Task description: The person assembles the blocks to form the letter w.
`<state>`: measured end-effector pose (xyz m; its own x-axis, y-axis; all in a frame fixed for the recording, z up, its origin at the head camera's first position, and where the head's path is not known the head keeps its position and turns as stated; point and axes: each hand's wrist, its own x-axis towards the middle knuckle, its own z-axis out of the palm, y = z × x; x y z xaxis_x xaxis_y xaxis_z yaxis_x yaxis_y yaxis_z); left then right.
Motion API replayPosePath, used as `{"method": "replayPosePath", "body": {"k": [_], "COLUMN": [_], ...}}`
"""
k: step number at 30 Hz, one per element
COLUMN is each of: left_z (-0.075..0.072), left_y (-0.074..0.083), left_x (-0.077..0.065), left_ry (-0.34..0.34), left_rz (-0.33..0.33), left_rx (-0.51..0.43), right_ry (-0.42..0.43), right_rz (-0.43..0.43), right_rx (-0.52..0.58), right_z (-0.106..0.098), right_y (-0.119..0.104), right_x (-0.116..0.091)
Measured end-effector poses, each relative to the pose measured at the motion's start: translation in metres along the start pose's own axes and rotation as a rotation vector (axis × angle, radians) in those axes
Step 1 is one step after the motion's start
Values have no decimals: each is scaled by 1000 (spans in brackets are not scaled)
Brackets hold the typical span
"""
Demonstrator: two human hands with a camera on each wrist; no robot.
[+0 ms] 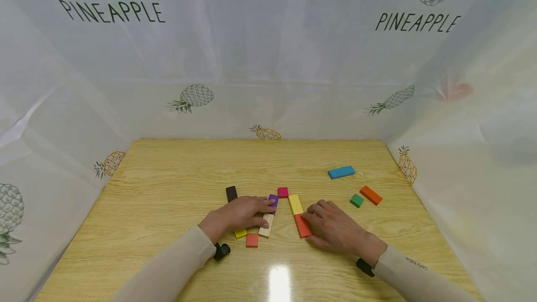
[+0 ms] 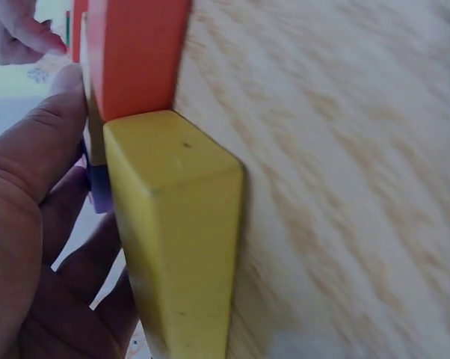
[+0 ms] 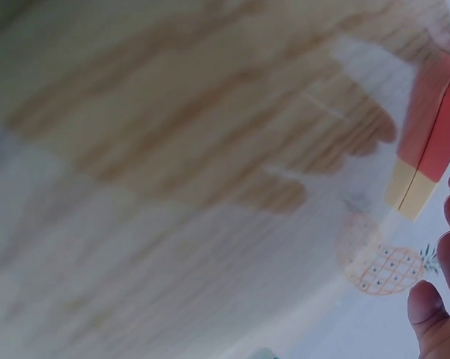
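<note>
Coloured wooden blocks form a zigzag on the table. My left hand [image 1: 241,213] reaches over its left part, fingertips on the purple block [image 1: 273,198] and thumb at the plain wood block [image 1: 265,230]. Beneath that hand lie a black block [image 1: 231,193] and a yellow block [image 2: 184,217], both partly covered. An orange-red cube [image 1: 252,240] sits between the yellow and plain blocks. A magenta cube [image 1: 283,192] joins the purple block to a light yellow block [image 1: 295,204]. My right hand [image 1: 335,227] touches the red block [image 1: 302,226] below it along its right side, fingers loosely bent.
On the right of the table lie a blue block [image 1: 341,172], a green cube [image 1: 357,200] and an orange block [image 1: 371,195]. A pale pineapple-print sheet [image 1: 268,59] hangs behind the wood-grain table [image 1: 168,167] and along both sides.
</note>
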<state>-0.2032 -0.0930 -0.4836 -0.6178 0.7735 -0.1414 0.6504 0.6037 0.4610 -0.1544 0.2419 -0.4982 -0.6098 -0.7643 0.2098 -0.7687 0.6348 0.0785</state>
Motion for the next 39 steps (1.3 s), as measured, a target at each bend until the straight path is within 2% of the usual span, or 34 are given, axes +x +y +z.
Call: {"method": "replayPosePath", "body": {"k": [5, 8, 12, 16, 18, 24, 32, 39], "left_z": [1, 1, 4, 11, 16, 29, 37, 41], "left_y": [-1, -1, 6, 26, 38, 58, 60, 61], "left_x": [2, 4, 9, 18, 25, 42, 48, 50], "left_ry": [9, 41, 152, 276, 298, 236, 204, 185], "left_rz": [3, -2, -21, -21, -4, 64, 91, 73], "left_rx": [-5, -18, -20, -14, 15, 130, 174, 168], "right_ry": [40, 58, 67, 65, 66, 78, 64, 60], "right_rz": [48, 83, 123, 168, 183, 177, 198, 211], "right_rx": [46, 51, 55, 55, 54, 41, 42, 37], "right_z": [0, -2, -5, -8, -8, -9, -8, -7], "right_y": [3, 4, 7, 10, 12, 15, 17, 17], "right_x": [-4, -8, -13, -18, -20, -24, -29, -32]}}
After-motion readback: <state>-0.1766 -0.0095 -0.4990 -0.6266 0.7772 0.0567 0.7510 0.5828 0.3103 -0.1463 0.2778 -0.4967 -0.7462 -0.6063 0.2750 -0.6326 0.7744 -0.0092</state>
